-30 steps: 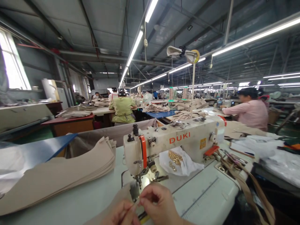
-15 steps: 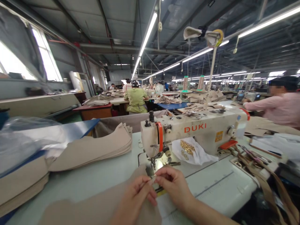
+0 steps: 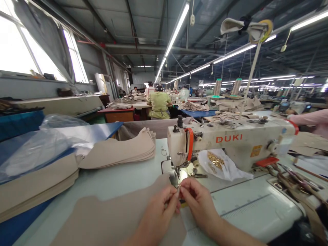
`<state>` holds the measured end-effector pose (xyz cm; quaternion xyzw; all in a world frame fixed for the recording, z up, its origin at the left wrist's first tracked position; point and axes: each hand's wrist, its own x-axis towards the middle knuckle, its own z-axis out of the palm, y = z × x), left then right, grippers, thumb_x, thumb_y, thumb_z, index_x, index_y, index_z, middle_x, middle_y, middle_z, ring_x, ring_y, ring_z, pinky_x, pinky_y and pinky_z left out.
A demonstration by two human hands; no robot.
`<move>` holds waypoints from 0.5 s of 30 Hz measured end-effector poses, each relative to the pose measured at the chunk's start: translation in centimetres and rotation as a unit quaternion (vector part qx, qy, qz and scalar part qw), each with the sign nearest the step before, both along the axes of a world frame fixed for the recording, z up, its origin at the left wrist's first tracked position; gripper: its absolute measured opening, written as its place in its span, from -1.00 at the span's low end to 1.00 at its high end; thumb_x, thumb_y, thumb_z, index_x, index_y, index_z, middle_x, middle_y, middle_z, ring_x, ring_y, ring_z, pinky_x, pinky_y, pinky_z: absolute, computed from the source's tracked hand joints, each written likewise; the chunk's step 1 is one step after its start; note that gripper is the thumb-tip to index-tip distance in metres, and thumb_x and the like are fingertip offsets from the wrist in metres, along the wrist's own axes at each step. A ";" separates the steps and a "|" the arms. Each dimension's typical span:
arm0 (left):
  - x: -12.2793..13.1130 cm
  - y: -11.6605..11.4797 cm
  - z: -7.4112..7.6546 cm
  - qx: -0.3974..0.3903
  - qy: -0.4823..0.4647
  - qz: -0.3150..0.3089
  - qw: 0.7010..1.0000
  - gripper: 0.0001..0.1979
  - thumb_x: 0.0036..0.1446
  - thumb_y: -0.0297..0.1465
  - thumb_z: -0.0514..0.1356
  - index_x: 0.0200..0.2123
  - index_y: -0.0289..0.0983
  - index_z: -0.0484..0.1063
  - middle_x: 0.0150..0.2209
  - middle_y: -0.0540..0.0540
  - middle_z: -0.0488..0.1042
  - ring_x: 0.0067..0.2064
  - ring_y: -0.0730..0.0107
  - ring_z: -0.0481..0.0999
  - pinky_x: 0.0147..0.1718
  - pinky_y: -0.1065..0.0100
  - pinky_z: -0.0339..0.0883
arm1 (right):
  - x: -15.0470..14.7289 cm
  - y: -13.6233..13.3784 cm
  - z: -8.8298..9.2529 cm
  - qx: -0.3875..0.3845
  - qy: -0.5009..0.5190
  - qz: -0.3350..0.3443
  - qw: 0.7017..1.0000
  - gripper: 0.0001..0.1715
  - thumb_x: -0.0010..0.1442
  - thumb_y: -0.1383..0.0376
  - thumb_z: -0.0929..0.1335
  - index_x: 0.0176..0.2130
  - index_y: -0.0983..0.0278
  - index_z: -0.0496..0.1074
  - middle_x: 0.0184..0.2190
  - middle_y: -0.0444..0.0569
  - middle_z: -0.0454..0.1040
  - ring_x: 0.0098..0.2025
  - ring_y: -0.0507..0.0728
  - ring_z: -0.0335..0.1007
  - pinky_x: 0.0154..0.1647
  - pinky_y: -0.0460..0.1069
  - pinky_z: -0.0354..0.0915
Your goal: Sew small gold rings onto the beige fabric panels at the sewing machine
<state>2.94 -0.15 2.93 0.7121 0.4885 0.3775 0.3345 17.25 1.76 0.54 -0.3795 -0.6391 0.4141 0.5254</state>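
A white sewing machine (image 3: 230, 140) with orange parts stands in front of me, its needle area lit. Just before the needle, my left hand (image 3: 160, 208) and my right hand (image 3: 198, 201) meet at the fingertips. Both hands are closed in a pinch around something small and pale, too small to name. Under my left hand and forearm a large beige fabric piece (image 3: 102, 215) lies flat, reaching up to the needle area. Gold-coloured metal pieces (image 3: 215, 160) rest on a white cloth (image 3: 235, 171) behind the needle, on the machine's bed.
Stacked beige pieces (image 3: 120, 150) lie at the left, beside clear plastic (image 3: 43, 147). Straps and scissors (image 3: 299, 181) sit at the right edge. A thread stand (image 3: 252, 71) rises behind the machine. People work farther back, and a pink sleeve (image 3: 310, 118) shows at the right.
The view has turned left, so the machine and both hands appear farther right. The hands remain pinched together near the needle. The person at the right is now mostly out of frame.
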 end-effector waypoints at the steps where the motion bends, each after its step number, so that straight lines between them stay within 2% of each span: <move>1: 0.0 0.0 0.0 0.002 0.000 -0.003 1.000 -0.73 0.20 -0.27 0.00 -0.49 -0.22 0.34 -0.56 0.04 0.45 -0.46 0.41 0.49 -0.39 0.46 0.28 | 0.0 0.0 0.0 0.012 -0.013 -0.005 1.000 -0.86 0.20 0.25 0.26 -0.35 0.27 0.34 -0.49 -0.13 0.36 -0.45 0.03 0.30 -0.42 -0.11 0.21; 4: -0.2 0.2 -0.2 0.002 -0.012 -0.011 1.000 -0.74 0.22 -0.27 0.00 -0.45 -0.21 0.36 -0.54 0.04 0.46 -0.45 0.41 0.49 -0.37 0.45 0.29 | 0.2 -0.1 -0.2 0.036 -0.036 -0.016 0.999 -0.83 0.21 0.25 0.26 -0.27 0.27 0.40 -0.40 -0.07 0.42 -0.38 0.05 0.33 -0.36 -0.10 0.24; 8: -0.7 0.5 -0.5 0.003 -0.014 0.002 1.000 -0.78 0.21 -0.29 0.02 -0.37 -0.21 0.40 -0.51 0.03 0.47 -0.43 0.39 0.49 -0.35 0.45 0.29 | 0.6 -0.1 -0.2 0.024 -0.029 -0.002 0.999 -0.79 0.21 0.22 0.28 -0.22 0.26 0.44 -0.33 -0.03 0.47 -0.33 0.08 0.37 -0.30 -0.07 0.27; 15: -1.1 0.2 -0.4 0.051 0.019 0.003 0.999 -0.83 0.19 -0.30 0.08 -0.35 -0.16 0.46 -0.43 0.01 0.52 -0.37 0.35 0.49 -0.32 0.46 0.28 | 0.7 -0.2 -0.2 -0.003 0.017 0.001 1.000 -0.80 0.15 0.19 0.34 -0.32 0.28 0.44 -0.39 -0.02 0.48 -0.33 0.11 0.38 -0.29 -0.04 0.29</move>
